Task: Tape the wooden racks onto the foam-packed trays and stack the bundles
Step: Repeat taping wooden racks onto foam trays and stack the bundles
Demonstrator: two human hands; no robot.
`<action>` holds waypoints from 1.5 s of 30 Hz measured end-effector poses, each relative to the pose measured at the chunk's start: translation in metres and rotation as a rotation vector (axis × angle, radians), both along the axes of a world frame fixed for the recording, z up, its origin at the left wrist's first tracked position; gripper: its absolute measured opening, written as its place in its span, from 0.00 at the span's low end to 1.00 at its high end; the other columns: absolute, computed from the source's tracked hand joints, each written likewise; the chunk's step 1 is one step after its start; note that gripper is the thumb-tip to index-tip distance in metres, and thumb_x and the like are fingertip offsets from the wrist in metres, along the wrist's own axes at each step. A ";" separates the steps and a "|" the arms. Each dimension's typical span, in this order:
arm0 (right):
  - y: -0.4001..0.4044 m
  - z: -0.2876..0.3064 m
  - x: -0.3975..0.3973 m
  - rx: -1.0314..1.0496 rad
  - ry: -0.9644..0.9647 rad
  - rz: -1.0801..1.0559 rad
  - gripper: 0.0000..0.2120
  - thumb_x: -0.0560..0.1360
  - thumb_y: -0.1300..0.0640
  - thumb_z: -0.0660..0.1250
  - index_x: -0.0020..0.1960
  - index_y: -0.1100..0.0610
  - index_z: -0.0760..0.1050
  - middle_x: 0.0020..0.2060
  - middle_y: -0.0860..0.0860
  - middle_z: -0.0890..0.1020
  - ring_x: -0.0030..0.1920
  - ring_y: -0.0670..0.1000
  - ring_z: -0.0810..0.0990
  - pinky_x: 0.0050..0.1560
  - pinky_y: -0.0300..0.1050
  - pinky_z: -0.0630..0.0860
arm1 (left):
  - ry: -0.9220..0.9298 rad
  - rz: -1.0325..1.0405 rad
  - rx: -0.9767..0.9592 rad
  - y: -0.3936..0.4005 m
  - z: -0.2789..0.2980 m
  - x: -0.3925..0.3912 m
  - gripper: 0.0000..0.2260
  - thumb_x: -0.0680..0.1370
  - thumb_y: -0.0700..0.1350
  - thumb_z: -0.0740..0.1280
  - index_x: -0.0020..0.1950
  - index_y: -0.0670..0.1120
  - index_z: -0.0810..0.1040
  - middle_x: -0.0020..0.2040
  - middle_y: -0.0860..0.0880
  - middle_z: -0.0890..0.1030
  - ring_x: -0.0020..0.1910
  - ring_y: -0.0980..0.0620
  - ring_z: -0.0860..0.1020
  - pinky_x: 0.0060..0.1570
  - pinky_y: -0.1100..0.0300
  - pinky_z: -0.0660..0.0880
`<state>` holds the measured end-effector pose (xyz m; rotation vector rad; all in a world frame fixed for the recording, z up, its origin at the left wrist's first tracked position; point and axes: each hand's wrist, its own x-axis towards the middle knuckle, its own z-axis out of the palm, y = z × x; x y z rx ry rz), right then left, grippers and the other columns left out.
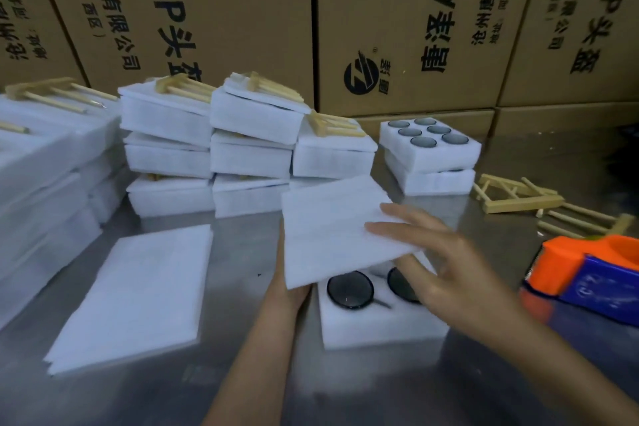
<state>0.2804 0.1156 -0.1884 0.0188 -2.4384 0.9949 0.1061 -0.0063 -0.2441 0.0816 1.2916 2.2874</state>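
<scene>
A white foam tray (380, 325) with round dark glass pieces in its holes lies on the steel table in front of me. A thin white foam sheet (332, 228) hovers tilted over it. My left hand (287, 290) holds the sheet's lower left edge from beneath, mostly hidden by it. My right hand (435, 259) holds the sheet's right edge, fingers on top and thumb underneath. Loose wooden racks (518, 195) lie at the right. Finished bundles (252, 145) with racks on top are stacked behind.
An orange and blue tape dispenser (587, 270) sits at the right edge. A pile of foam sheets (138, 294) lies to the left. Two open trays (430, 156) are stacked at the back right. More bundles (41, 166) fill the left. Cardboard boxes (415, 24) wall off the back.
</scene>
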 end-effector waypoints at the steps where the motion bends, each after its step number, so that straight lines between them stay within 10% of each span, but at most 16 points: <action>1: 0.005 -0.008 0.010 0.008 -0.029 -0.014 0.22 0.77 0.66 0.64 0.61 0.42 0.80 0.70 0.37 0.70 0.70 0.33 0.63 0.65 0.25 0.63 | 0.004 0.000 0.041 0.001 0.001 -0.001 0.20 0.83 0.57 0.56 0.43 0.49 0.81 0.38 0.49 0.84 0.36 0.49 0.82 0.42 0.56 0.77; 6: 0.017 -0.028 0.032 0.043 -0.239 0.032 0.27 0.78 0.65 0.62 0.65 0.35 0.72 0.73 0.33 0.62 0.76 0.35 0.50 0.74 0.33 0.49 | 0.044 -0.017 -0.044 0.004 0.001 0.006 0.19 0.82 0.48 0.59 0.37 0.44 0.82 0.29 0.46 0.83 0.25 0.49 0.81 0.22 0.66 0.73; 10: 0.025 -0.017 0.034 0.106 -0.331 0.042 0.23 0.78 0.57 0.63 0.66 0.34 0.72 0.74 0.32 0.60 0.75 0.34 0.48 0.77 0.44 0.48 | 0.083 -0.042 -0.166 0.001 0.003 0.010 0.09 0.78 0.43 0.64 0.51 0.40 0.80 0.44 0.41 0.83 0.38 0.45 0.82 0.37 0.58 0.78; 17: 0.115 0.025 -0.015 0.174 -0.190 -0.314 0.15 0.75 0.55 0.66 0.61 0.47 0.79 0.60 0.44 0.79 0.63 0.50 0.75 0.63 0.47 0.71 | 0.263 -0.014 -0.204 0.002 -0.003 0.009 0.09 0.76 0.44 0.70 0.56 0.48 0.83 0.53 0.45 0.86 0.52 0.44 0.84 0.56 0.47 0.80; 28: 0.267 -0.005 -0.067 0.478 -0.999 -0.528 0.18 0.78 0.58 0.64 0.68 0.60 0.72 0.64 0.60 0.76 0.63 0.58 0.76 0.62 0.47 0.73 | 0.358 -0.143 -0.174 0.004 -0.004 0.007 0.19 0.77 0.47 0.72 0.66 0.58 0.77 0.58 0.53 0.84 0.57 0.48 0.83 0.58 0.48 0.79; 31: 0.265 -0.005 -0.067 0.653 -0.922 -0.591 0.18 0.74 0.50 0.69 0.61 0.56 0.77 0.60 0.56 0.79 0.59 0.55 0.77 0.50 0.40 0.71 | 0.321 -0.065 -0.149 0.005 -0.006 0.003 0.30 0.76 0.45 0.74 0.73 0.63 0.66 0.58 0.54 0.84 0.56 0.49 0.83 0.59 0.47 0.78; 35: 0.270 0.004 -0.064 0.565 -0.865 -0.593 0.16 0.74 0.50 0.71 0.58 0.57 0.76 0.59 0.57 0.78 0.59 0.57 0.76 0.58 0.47 0.74 | 0.300 -0.053 -0.166 0.005 -0.006 0.001 0.21 0.76 0.43 0.73 0.65 0.60 0.76 0.56 0.55 0.84 0.52 0.50 0.84 0.48 0.54 0.82; 45: 0.135 0.116 -0.074 0.286 -0.056 -0.452 0.12 0.71 0.47 0.72 0.40 0.54 0.74 0.33 0.49 0.80 0.33 0.49 0.78 0.34 0.43 0.74 | 0.291 -0.022 -0.199 0.004 -0.003 0.006 0.20 0.75 0.48 0.73 0.64 0.62 0.76 0.51 0.61 0.85 0.48 0.58 0.85 0.36 0.65 0.79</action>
